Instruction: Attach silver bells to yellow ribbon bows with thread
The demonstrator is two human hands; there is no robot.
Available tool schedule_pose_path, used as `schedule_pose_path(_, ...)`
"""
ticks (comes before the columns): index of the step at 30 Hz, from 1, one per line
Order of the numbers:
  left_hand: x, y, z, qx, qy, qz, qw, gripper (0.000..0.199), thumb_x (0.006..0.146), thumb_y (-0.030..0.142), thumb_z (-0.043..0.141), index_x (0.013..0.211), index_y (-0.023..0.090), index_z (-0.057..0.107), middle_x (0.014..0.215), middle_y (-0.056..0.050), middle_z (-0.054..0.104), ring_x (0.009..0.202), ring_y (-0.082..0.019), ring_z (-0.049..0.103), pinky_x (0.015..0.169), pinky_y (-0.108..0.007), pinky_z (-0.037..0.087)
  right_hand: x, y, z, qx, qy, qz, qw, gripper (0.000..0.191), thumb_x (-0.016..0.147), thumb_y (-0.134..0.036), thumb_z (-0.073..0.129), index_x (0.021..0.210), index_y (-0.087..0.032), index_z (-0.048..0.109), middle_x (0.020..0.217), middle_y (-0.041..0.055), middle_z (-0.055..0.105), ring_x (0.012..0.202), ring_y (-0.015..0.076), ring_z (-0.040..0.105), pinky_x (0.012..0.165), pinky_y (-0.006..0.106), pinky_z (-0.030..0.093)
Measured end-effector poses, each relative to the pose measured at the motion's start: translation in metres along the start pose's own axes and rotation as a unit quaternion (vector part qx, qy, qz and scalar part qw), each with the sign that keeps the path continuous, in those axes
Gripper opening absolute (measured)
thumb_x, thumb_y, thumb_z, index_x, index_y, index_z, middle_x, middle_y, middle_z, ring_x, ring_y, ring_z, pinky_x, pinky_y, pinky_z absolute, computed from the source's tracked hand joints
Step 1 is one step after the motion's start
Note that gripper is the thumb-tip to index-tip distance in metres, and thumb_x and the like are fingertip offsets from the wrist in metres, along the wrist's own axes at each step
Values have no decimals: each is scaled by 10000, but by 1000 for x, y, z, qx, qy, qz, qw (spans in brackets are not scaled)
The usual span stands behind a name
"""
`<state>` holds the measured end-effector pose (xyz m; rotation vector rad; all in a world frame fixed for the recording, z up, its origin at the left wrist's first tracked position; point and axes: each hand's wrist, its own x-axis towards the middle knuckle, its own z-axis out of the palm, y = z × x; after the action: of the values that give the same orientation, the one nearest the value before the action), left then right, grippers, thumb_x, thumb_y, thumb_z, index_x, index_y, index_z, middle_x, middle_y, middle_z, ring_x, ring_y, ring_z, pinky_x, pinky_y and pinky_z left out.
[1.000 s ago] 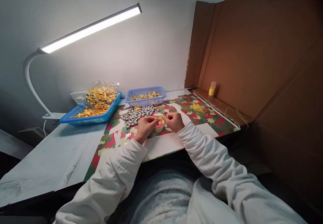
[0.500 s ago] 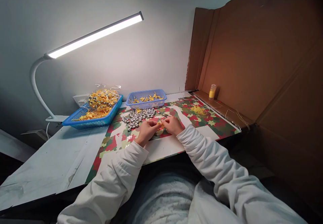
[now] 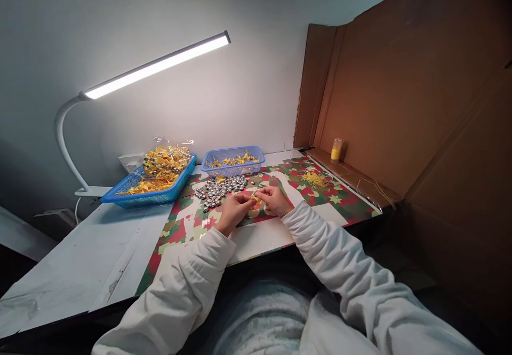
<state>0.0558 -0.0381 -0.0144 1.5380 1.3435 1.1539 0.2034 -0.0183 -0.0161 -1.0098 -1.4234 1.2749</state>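
My left hand and my right hand meet above the camouflage-patterned sheet, near its front edge. Both are pinched around a small yellow piece, mostly covered by my fingertips. Just beyond my left hand lies a heap of shiny silver beads, with a yellow piece on its far side. A bundle of thin yellow strings rests on the sheet, right of and beyond my right hand.
A blue tray at the left holds a pile of yellow pieces and a clear bag. Behind the beads stands a smaller blue basket with yellow pieces. A lamp reaches over them. Cardboard and a small yellow bottle are at the right.
The view has tilted slightly upward. My right fingers have shifted a little around the yellow piece, and my hands remain together.
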Motion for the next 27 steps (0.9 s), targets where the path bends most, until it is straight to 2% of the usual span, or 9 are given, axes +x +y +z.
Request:
schedule_pose_path(4, 2, -4, -1, -1, -3, 0, 1000, 288, 583, 405, 711, 570, 123, 654, 473, 4, 549, 428, -85, 428, 428, -206, 293, -5, -13, -7, 107, -116, 44, 986, 313, 602, -422, 759, 686, -175, 587, 534, -70, 429, 461, 49, 331, 423, 184, 264)
schedule_pose_path(8, 4, -10, -3, 9, 5, -4, 1000, 260, 592, 381, 690, 562, 130, 632, 493, -7, 571, 438, -106, 474, 434, -214, 316, -11, -33, -18, 176, -129, -31, 975, 375, 558, -449, 811, 676, -179, 578, 720, -30, 516, 646, 72, 479, 588, 196, 425)
schedule_pose_path(12, 7, -14, -4, 45, 17, 19, 999, 236, 600, 365, 678, 537, 144, 623, 471, 2, 569, 435, -109, 468, 449, -220, 313, -19, -53, -28, 198, -150, -103, 963, 323, 652, -452, 774, 711, -196, 586, 831, -2, 564, 821, 115, 548, 742, 256, 472)
schedule_pose_path(14, 8, -15, -5, 57, 17, 37, 998, 238, 608, 370, 680, 536, 148, 629, 473, 1, 577, 451, -118, 479, 465, -227, 320, -21, -60, -29, 202, -143, -125, 961, 311, 672, -452, 763, 732, -207, 581, 750, -19, 558, 781, 118, 558, 761, 280, 474)
schedule_pose_path(17, 8, -15, -6, 98, 16, 75, 992, 226, 638, 360, 671, 544, 158, 635, 519, -6, 596, 514, -143, 523, 516, -246, 363, -21, -66, -26, 182, -115, -162, 963, 294, 693, -445, 749, 740, -207, 582, 655, -43, 532, 652, 97, 526, 698, 269, 462)
schedule_pose_path(21, 6, -11, -6, 178, 50, 175, 967, 132, 672, 275, 649, 584, 176, 644, 795, -62, 673, 756, -199, 607, 692, -297, 443, -19, -71, -16, 159, -85, -190, 965, 273, 728, -441, 713, 753, -204, 581, 618, -51, 520, 562, 78, 466, 593, 242, 408)
schedule_pose_path(23, 5, -8, -6, 188, 38, 227, 955, 107, 694, 224, 622, 594, 184, 626, 907, -71, 684, 835, -202, 618, 765, -308, 448, -19, -74, -11, 158, -61, -194, 966, 292, 715, -455, 716, 755, -207, 566, 606, -59, 498, 546, 75, 443, 567, 238, 388)
schedule_pose_path(25, 4, -6, -5, 202, 12, 249, 947, 115, 708, 200, 607, 595, 186, 601, 841, -52, 689, 774, -183, 616, 745, -297, 445, -20, -76, -6, 161, -45, -193, 967, 316, 698, -472, 720, 753, -212, 550, 606, -62, 480, 547, 78, 438, 558, 238, 381)
schedule_pose_path(27, 3, -4, -4, 223, 2, 241, 945, 126, 701, 208, 622, 583, 184, 584, 682, -23, 656, 656, -161, 580, 665, -275, 427, -23, -79, -2, 171, -44, -192, 965, 319, 695, -473, 720, 747, -217, 537, 592, -69, 457, 534, 75, 420, 555, 238, 377)
